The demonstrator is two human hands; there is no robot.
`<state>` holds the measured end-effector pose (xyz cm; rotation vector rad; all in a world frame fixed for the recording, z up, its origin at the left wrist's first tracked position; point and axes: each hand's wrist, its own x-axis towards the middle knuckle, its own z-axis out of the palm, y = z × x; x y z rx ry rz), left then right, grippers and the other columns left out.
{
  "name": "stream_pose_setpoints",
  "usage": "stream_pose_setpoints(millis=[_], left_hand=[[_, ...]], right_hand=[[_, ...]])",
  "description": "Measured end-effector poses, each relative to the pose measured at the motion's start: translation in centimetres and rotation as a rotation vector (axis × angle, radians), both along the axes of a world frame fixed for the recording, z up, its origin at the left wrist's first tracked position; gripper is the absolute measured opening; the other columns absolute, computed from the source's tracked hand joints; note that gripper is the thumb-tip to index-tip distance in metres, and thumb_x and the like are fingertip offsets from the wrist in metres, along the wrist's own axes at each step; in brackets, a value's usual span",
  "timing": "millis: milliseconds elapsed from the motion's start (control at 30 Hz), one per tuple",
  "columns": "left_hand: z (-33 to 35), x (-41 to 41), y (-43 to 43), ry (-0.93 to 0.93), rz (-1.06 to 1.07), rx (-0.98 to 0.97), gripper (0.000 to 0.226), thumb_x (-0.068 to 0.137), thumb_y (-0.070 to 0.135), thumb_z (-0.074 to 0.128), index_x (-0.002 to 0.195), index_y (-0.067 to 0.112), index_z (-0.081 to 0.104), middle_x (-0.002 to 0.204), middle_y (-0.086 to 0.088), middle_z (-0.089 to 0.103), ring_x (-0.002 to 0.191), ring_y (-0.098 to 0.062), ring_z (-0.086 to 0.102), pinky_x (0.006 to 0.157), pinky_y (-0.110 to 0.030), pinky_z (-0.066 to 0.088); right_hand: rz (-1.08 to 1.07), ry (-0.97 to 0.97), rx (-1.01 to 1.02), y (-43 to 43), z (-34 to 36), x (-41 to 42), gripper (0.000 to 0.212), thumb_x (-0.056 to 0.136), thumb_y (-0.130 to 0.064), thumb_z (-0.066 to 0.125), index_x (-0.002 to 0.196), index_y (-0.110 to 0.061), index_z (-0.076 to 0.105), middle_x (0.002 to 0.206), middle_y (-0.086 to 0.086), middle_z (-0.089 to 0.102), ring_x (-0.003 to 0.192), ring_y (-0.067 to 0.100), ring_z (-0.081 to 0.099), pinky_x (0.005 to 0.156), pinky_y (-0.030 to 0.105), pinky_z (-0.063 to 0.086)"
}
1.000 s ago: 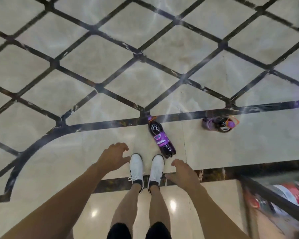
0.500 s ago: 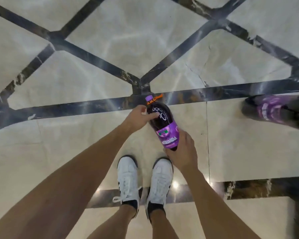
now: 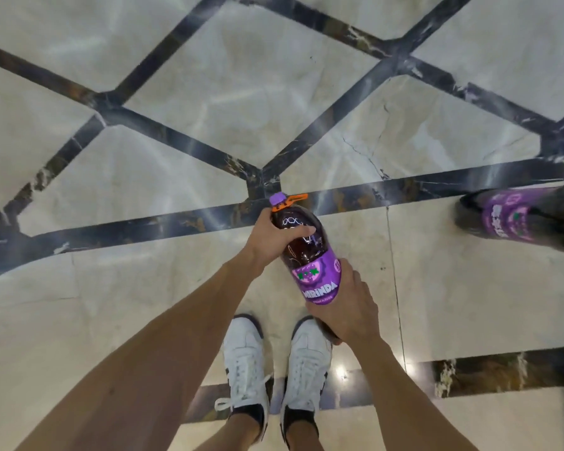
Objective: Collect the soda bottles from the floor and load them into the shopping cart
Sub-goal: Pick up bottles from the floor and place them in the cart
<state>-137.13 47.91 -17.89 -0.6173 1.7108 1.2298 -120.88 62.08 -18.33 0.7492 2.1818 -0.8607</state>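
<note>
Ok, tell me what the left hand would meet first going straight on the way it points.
The bottle, which the left hand grips near the neck; beyond it, likely just floor.

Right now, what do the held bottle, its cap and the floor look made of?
Bottle: clear glossy plastic, probably PET. The dark contents show through and highlights sit on moulded ribs.
Cap: opaque purple plastic, fairly matte, with an orange tag at the neck.
Floor: polished stone, likely marble or a lookalike tile. It has veining, dark inlay strips and mirror-like light reflections.
</note>
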Motion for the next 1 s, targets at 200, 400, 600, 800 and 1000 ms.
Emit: stream_pose_setpoints(millis=[200, 400, 600, 800, 1000], left_hand=[[19.9, -1.0, 0.1, 0.103, 0.016, 0.020, 0.041, 0.080, 0.005, 0.085, 0.089, 0.032, 0.055, 0.075, 0.013, 0.072, 0.069, -0.001, 0.069, 0.064, -0.021, 0.058], [42.1, -1.5, -0.5, 0.172, 0.015, 0.044, 0.064, 0.065, 0.029, 0.097, 0.120, 0.020, 0.066, 0.104, -0.003, 0.077, 0.094, -0.021, 0.076, 0.074, -0.039, 0.064], [61.8, -0.7, 0.6, 0.248, 0.049, 0.160, 0.036, 0.079, 0.011, 0.087, 0.105, 0.016, 0.063, 0.080, 0.003, 0.078, 0.069, -0.013, 0.076, 0.051, -0.031, 0.059], [72.3, 1.0, 0.2, 0.333, -0.091, 0.218, 0.055, 0.073, 0.020, 0.092, 0.119, 0.013, 0.061, 0.103, -0.010, 0.075, 0.073, -0.010, 0.076, 0.049, -0.026, 0.056], [79.5, 3.0, 0.4, 0.451, -0.317, 0.342, 0.058, 0.071, 0.015, 0.092, 0.116, 0.021, 0.056, 0.106, -0.002, 0.073, 0.091, -0.015, 0.075, 0.070, -0.034, 0.064]], right_hand=[[-0.037, 0.040, -0.056, -0.9, 18.1, -1.0, 0.086, 0.062, -0.063, 0.083, 0.131, -0.039, 0.038, 0.110, -0.011, 0.056, 0.098, 0.014, 0.061, 0.079, 0.041, 0.060], [0.024, 0.120, -0.053, 0.5, 41.3, -2.1, 0.086, 0.062, -0.064, 0.080, 0.132, -0.039, 0.038, 0.113, -0.011, 0.056, 0.102, 0.014, 0.060, 0.082, 0.041, 0.059], [0.088, 0.196, 0.053, 2.3, 60.4, -2.2, 0.098, 0.061, -0.058, 0.083, 0.144, -0.035, 0.036, 0.125, -0.003, 0.055, 0.114, 0.024, 0.058, 0.091, 0.046, 0.054], [0.000, 0.273, 0.177, 0.9, 71.8, 1.0, 0.098, 0.060, -0.061, 0.081, 0.143, -0.037, 0.035, 0.132, -0.005, 0.055, 0.117, 0.024, 0.057, 0.093, 0.048, 0.053], [-0.264, 0.348, 0.261, -3.2, 78.3, 6.1, 0.097, 0.062, -0.065, 0.080, 0.144, -0.043, 0.033, 0.129, -0.008, 0.055, 0.113, 0.020, 0.058, 0.090, 0.045, 0.055]])
